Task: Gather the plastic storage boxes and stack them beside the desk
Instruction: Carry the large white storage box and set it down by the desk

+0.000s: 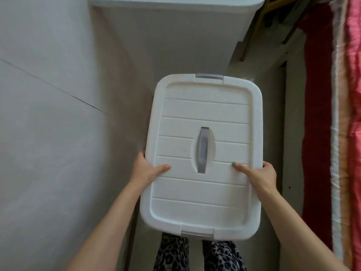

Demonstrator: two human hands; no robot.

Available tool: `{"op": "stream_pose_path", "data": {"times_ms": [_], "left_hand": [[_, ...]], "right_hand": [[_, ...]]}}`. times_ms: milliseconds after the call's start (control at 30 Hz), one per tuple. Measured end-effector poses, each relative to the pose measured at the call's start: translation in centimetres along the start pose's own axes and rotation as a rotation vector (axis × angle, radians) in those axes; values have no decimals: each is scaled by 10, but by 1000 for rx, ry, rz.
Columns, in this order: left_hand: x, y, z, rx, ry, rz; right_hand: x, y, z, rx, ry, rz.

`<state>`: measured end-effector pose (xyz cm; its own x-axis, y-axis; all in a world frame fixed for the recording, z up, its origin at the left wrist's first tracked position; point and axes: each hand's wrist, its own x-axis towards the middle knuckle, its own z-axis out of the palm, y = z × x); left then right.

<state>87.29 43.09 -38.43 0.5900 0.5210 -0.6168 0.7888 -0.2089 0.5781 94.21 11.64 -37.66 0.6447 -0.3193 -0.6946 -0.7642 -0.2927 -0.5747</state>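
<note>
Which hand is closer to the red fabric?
Right. The right hand holds the storage box edge nearest the red fabric; the left hand holds the opposite edge.

We're looking down a narrow strip of grey floor [271, 118]. Pale wall [48, 114] is running along the left, with a thin diagonal line [58, 90] crossing it. White unit [175, 26] is closing off the far end; we're not able to tell what it is. Bed [316, 114] is lying along the right: red side, striped pink-orange-white cover [345, 133] on its outer edge, pale rail [295, 94] standing between it and the floor. Yellow slats [259, 26] are showing top right. Light is falling soft and even, and shadow is pooling at the wall's foot.
</note>
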Motion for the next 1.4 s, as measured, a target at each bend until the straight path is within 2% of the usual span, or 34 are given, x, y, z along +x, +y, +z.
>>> {"op": "stream_pose_path", "data": {"times_ms": [233, 633, 967, 1400], "left_hand": [[80, -54, 25, 178, -83, -96], [174, -97, 41, 447, -173, -93], [228, -127, 60, 525, -192, -104], [265, -161, 71, 527, -113, -91]], "right_hand": [[54, 32, 65, -109, -18, 44], [125, 73, 149, -207, 19, 117], [175, 90, 194, -223, 27, 109], [209, 113, 237, -228, 0, 65]]}}
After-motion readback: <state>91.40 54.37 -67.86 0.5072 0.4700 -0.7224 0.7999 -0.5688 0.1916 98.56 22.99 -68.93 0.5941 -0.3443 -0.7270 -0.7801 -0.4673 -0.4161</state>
